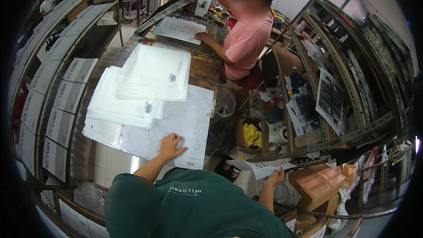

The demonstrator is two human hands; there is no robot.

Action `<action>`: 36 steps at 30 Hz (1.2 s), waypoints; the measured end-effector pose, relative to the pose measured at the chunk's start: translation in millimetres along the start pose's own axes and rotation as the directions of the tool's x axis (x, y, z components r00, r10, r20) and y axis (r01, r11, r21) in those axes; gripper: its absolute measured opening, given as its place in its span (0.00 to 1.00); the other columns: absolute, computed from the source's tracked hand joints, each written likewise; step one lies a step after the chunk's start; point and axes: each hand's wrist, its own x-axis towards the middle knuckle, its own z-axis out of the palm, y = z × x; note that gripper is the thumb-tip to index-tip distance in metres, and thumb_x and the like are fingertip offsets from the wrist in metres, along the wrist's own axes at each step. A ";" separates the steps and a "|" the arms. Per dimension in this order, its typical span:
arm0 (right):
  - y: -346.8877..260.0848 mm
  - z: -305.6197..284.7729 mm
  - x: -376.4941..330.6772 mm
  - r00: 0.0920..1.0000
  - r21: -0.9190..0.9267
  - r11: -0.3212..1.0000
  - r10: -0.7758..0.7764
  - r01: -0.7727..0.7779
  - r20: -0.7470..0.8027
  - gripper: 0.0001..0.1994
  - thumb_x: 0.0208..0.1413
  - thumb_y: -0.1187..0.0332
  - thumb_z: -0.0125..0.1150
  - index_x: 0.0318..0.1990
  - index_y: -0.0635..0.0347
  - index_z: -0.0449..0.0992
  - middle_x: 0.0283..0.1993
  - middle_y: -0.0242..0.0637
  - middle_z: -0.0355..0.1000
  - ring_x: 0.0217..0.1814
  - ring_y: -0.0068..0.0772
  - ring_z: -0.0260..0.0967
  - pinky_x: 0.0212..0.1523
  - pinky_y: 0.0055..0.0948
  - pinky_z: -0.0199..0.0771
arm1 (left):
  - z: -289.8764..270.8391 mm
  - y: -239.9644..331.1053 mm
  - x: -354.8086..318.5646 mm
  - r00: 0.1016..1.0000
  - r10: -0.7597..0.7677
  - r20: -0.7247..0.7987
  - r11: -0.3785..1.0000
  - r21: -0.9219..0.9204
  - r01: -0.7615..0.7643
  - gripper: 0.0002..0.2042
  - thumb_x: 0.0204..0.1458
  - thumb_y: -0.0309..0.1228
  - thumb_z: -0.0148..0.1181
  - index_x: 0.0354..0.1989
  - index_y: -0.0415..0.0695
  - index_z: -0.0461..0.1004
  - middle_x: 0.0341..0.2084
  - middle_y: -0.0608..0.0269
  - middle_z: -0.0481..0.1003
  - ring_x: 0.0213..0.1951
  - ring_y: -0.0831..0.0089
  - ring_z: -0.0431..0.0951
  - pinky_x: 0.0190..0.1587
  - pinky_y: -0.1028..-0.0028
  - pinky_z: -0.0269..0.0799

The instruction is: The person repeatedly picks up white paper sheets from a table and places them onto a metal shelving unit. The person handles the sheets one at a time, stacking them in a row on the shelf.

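My left hand [172, 146] rests with fingers spread on the near part of a pale, scuffed board [187, 121] that covers this end of the table. Off to the right, my right hand [276, 175] is closed on the edge of a white printed sheet [263, 169], beside the shelving. Two overlapping stacks of thin white sheets lie on the board: the upper stack [152, 68] and a lower stack [105, 99] partly beneath it. Each bears a small dark print near a corner.
Across the table a co-worker in a pink shirt [251, 39] holds up a hinged frame [169, 9] above a white sheet [180, 30]. Racks of flat grey boxes [66, 92] stand at left. At right are a metal shelf [352, 88] and a cardboard box [318, 185].
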 end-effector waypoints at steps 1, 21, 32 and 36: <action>-4.9 1.0 -4.6 1.000 0.000 1.000 0.016 -0.016 -0.007 0.20 0.46 0.82 0.43 0.49 0.65 0.64 0.44 0.43 0.62 0.40 0.32 0.63 0.40 0.25 0.64 | 0.4 0.3 -0.4 1.000 -0.003 0.000 1.000 -0.019 0.003 0.21 0.36 0.46 0.60 0.35 0.46 0.72 0.31 0.60 0.66 0.33 0.64 0.67 0.34 0.66 0.59; -10.3 14.7 5.3 0.998 -0.048 0.999 0.018 -0.015 0.053 0.19 0.48 0.82 0.43 0.51 0.65 0.63 0.55 0.46 0.58 0.47 0.32 0.62 0.43 0.23 0.62 | 1.5 -3.5 -1.2 1.000 -0.026 -0.015 0.999 -0.022 0.026 0.20 0.37 0.47 0.60 0.36 0.47 0.72 0.30 0.60 0.65 0.32 0.63 0.67 0.34 0.66 0.60; -19.2 19.3 -4.4 0.997 0.013 0.998 0.059 -0.059 0.045 0.19 0.47 0.83 0.42 0.50 0.66 0.64 0.54 0.47 0.59 0.47 0.35 0.63 0.44 0.27 0.66 | -1.6 -0.3 -1.0 0.999 -0.041 0.004 0.999 -0.018 0.041 0.20 0.37 0.47 0.60 0.36 0.47 0.71 0.30 0.60 0.65 0.33 0.64 0.67 0.35 0.67 0.59; -14.5 15.7 -2.8 0.998 -0.001 0.999 0.040 -0.040 0.047 0.20 0.47 0.83 0.41 0.50 0.65 0.63 0.55 0.47 0.57 0.47 0.37 0.63 0.44 0.28 0.66 | -1.6 0.1 -0.3 0.999 -0.041 0.009 0.999 -0.022 0.041 0.20 0.36 0.47 0.60 0.36 0.47 0.71 0.30 0.60 0.65 0.32 0.64 0.67 0.35 0.67 0.59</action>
